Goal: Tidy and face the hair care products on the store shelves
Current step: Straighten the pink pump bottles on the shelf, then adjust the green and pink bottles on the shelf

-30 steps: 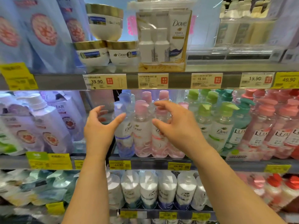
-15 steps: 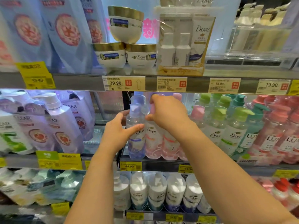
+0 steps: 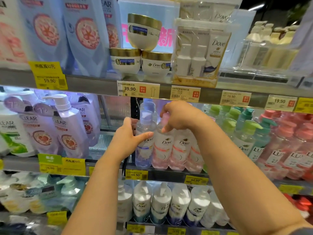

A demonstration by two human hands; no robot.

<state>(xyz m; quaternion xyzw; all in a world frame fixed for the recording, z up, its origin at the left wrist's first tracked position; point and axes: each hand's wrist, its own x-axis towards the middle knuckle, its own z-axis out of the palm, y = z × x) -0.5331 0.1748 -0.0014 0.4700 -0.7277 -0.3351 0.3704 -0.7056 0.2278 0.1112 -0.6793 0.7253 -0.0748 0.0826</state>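
Since half second ago, we are still gripping blue Dove bottle [image 3: 145, 141] with left hand [image 3: 126, 141]; right hand [image 3: 179, 118] now pinching pink Dove bottle [image 3: 163, 146] pump, on middle shelf [image 3: 169, 173].

Dove bottles [image 3: 162, 146] right of Clear bottles [image 3: 67, 126]

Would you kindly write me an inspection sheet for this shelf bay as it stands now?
Surface: middle shelf, price tags on its edge.
Job's things: blue Dove bottle upright beside pink Dove bottles, labels forward.
Clutter: nothing seen.
Hands: left hand grips the blue bottle's body; right hand on the first pink bottle's top.
Cables: nothing seen.
Surroundings: gold-lidded Dove jars above; white Dove bottles below.
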